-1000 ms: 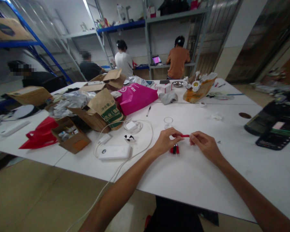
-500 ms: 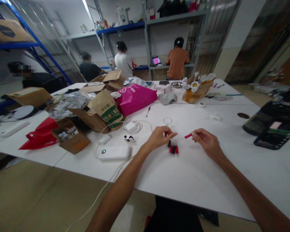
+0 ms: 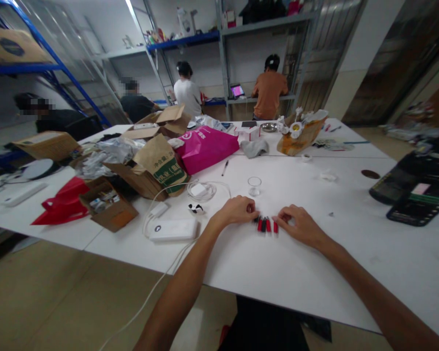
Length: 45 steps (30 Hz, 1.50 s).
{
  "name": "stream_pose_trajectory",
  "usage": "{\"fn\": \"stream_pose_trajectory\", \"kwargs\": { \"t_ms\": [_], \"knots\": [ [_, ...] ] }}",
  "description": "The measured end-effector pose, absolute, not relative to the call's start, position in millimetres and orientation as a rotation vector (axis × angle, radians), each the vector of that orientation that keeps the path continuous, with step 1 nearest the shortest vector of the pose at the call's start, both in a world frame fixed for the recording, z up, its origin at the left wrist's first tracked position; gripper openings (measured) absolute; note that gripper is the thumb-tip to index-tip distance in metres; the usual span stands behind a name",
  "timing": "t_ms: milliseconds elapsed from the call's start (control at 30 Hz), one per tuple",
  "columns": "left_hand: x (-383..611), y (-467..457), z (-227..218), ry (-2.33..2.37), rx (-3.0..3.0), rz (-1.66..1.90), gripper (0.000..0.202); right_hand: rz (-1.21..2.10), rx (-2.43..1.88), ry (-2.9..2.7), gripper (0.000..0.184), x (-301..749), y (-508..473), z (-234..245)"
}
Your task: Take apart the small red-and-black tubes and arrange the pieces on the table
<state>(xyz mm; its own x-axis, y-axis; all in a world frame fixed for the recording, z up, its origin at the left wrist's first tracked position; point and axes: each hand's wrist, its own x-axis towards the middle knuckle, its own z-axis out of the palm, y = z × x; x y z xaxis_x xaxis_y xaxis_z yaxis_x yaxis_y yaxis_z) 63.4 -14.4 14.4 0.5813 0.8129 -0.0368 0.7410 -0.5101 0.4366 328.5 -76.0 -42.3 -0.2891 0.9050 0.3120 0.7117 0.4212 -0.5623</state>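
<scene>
Flanking the small tubes, left hand and right hand touch them, fingers released.

White table, tan floor, metal shelving along the pale wall.

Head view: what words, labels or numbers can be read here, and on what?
"业(集", white and cut off, on the green label of the brown bag; the smaller line above it is too blurred.
Pink bag: white logo and print, too blurred to read.
Shelf box: dark emblem, no legible letters.
Red and black pieces: no print visible.
</scene>
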Motion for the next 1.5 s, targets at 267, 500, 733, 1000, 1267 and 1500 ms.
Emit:
{"fn": "stream_pose_trajectory", "kwargs": {
  "t_ms": [267,500,733,1000,1267,1500],
  "knots": [
    [65.7,-16.9,16.8,1.249,2.386,0.18,0.024,0.587,-1.227,-2.164,0.032,332.8,-85.0,-27.6],
    [65.9,-18.1,22.7,1.267,2.348,0.141,0.027,0.581,-1.176,-2.27,0.046,337.4,-84.8,-28.6],
    [60.6,-13.7,23.5,1.182,2.162,0.303,0.023,0.615,-1.198,-2.205,0.046,335.3,-85.5,-27.7],
    [64.4,-12.9,30.9,0.67,1.473,0.793,0.044,0.507,-1.261,-1.814,0.035,347.6,-85.6,-11.1],
    [94.2,-31.7,17.3,0.638,1.501,0.717,0.055,0.761,-0.997,-1.737,0.065,315.8,-97.2,-15.8],
    [106.6,-39.5,5.6,0.649,1.559,0.69,0.051,0.421,-1.019,-1.847,0.022,317.9,-96.0,-17.6]
  ]
}}
